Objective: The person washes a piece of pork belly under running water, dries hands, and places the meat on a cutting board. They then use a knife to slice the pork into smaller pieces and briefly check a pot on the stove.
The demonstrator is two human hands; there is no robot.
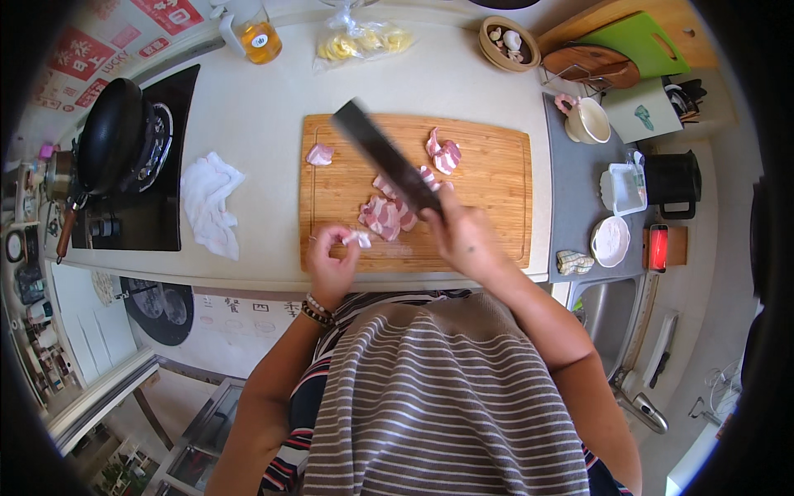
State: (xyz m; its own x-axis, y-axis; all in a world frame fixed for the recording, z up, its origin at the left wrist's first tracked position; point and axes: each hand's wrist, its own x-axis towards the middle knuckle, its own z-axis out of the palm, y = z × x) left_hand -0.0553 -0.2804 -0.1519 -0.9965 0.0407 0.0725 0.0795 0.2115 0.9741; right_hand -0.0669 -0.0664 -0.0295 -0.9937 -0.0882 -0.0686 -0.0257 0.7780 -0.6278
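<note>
My right hand (468, 239) grips the handle of a dark-bladed kitchen knife (384, 149), blurred and slanting up to the left above a bamboo cutting board (496, 186). Between the thumb and finger of my left hand (332, 254) is a small pale scrap of meat (358, 239), at the board's lower left edge. Slices of raw marbled meat (381, 217) lie mid-board, partly hidden under the knife. Another piece of raw meat (445, 154) lies at the upper right of the board, and a small one (319, 154) at the upper left.
Left of the board lies a white cloth (214, 204), beside a cooktop (155, 217) with a black wok (111, 136). An oil jug (257, 40), a plastic bag of yellow food (363, 43) and a bowl of garlic (508, 43) stand behind. At right are a white bowl (611, 242) and a tray (623, 189).
</note>
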